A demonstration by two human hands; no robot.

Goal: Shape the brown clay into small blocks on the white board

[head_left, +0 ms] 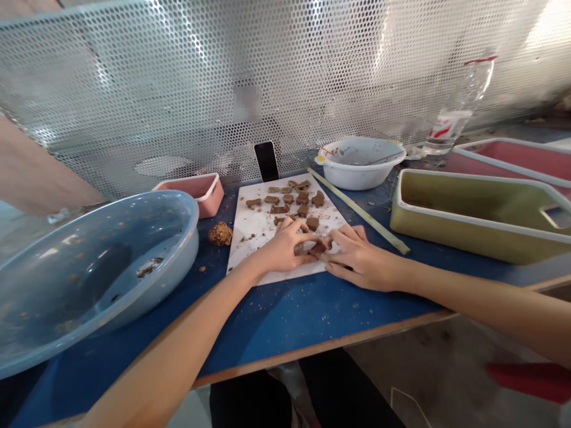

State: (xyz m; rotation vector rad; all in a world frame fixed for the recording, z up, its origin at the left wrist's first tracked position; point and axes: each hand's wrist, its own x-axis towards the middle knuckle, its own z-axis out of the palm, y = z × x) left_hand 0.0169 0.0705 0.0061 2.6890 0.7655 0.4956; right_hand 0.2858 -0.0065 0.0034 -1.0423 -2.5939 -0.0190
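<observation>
Both hands meet over the near right part of a white board (pixel 245 238). Between their fingertips is a small brown clay-like piece (pixel 317 248), partly covered by the fingers. My left hand (pixel 285 245) pinches it from the left, and my right hand (pixel 357 255) holds its right side with bent fingers. Just beyond them, several shaped brown pieces (pixel 288 200) lie in loose rows on the board, with crumbs scattered among them. A rough brown lump (pixel 220 234) sits on the blue table to the left of the board.
A large blue basin (pixel 178 261) stands at left, a small pink bin (pixel 214 193) behind it. A phone (pixel 266 161) leans on the perforated metal screen. To the right are a pale stick (pixel 361 212), white basin (pixel 361 176), green bin (pixel 468 235), pink bin (pixel 513 169) and plastic bottle (pixel 450 122).
</observation>
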